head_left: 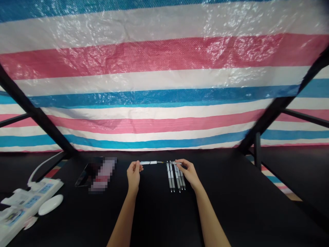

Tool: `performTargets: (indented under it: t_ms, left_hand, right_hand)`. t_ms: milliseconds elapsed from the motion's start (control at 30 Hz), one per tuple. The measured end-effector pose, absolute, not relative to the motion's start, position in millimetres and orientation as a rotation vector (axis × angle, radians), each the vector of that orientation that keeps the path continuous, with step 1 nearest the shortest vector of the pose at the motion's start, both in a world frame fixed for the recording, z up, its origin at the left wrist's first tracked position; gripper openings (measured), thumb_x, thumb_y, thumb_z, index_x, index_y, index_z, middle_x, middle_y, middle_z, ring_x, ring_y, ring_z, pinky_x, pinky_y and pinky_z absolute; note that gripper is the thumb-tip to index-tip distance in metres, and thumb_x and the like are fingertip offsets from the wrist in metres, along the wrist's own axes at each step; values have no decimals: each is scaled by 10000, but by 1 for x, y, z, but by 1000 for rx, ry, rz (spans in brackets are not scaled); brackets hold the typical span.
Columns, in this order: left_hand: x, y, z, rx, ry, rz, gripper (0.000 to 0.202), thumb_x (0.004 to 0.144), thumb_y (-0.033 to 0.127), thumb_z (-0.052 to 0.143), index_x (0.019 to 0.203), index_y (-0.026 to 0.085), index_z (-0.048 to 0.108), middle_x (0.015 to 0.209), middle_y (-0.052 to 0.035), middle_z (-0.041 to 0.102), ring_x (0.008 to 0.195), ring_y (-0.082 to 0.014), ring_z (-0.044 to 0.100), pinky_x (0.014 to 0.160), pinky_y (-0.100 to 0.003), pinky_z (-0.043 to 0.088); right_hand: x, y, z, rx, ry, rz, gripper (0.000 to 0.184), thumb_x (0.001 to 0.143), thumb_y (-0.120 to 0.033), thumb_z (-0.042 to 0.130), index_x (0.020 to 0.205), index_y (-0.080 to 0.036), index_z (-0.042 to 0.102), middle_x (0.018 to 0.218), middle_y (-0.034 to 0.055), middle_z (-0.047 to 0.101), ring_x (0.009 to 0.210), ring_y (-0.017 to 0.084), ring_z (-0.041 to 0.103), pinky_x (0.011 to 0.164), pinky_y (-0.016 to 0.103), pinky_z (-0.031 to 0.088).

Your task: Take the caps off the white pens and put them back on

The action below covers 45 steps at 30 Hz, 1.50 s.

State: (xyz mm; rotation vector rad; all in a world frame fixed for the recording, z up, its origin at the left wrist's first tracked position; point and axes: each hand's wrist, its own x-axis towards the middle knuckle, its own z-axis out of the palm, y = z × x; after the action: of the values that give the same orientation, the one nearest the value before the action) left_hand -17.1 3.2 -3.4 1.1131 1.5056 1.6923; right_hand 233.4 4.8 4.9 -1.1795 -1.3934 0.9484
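Watching this one from my remote feed, and the head cam sits pretty far back, so the details are small. The left hand (134,176) is pinched narrow on a white pen barrel (148,162), held up level just above the black bench (164,212). The right hand (189,172) is pinched just as tight on something thin, looks like a refill (160,162), though I can't really make it out at this size. The two pieces sit nearly end to end in the air. Right under the right hand lies a loose row of white and grey pens (171,176), side by side and a bit splayed.

What worries me from here is that thin piece. It's held only by the fingertips, so a slight loosening could let it slip or turn. If the ends bump while misaligned, it could bend too. Anything dropped would land among the pens or on the dark bench, where small bits would be hard for me to spot. The pens look round, so a knock from the right wrist could roll them. Off to the left are a dark tablet (83,175), partly blurred out, a power strip (31,202) and a white mouse (50,204), all well clear.
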Motion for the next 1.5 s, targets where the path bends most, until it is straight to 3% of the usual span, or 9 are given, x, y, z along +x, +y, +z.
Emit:
performTargets:
  t_ms: [667, 1500]
  left_hand:
    - [-21, 2, 0, 1213, 1564, 1698, 402, 738, 547, 528, 587, 175, 514, 535, 9, 513, 530, -119, 515, 537, -224, 443]
    - [-17, 2, -3, 1285, 1549, 1625, 394, 762, 533, 519, 589, 179, 513, 533, 13, 522, 543, -119, 522, 558, -222, 422]
  right_hand:
    - [236, 6, 3, -1189, -1375, 957, 324, 708, -467, 630, 841, -177, 680, 909, 91, 692, 859, 242, 617, 790, 366, 465]
    - [224, 4, 6, -1190, -1466, 950, 234, 718, -377, 625, 832, -184, 690, 869, 70, 693, 829, 231, 618, 825, 378, 448]
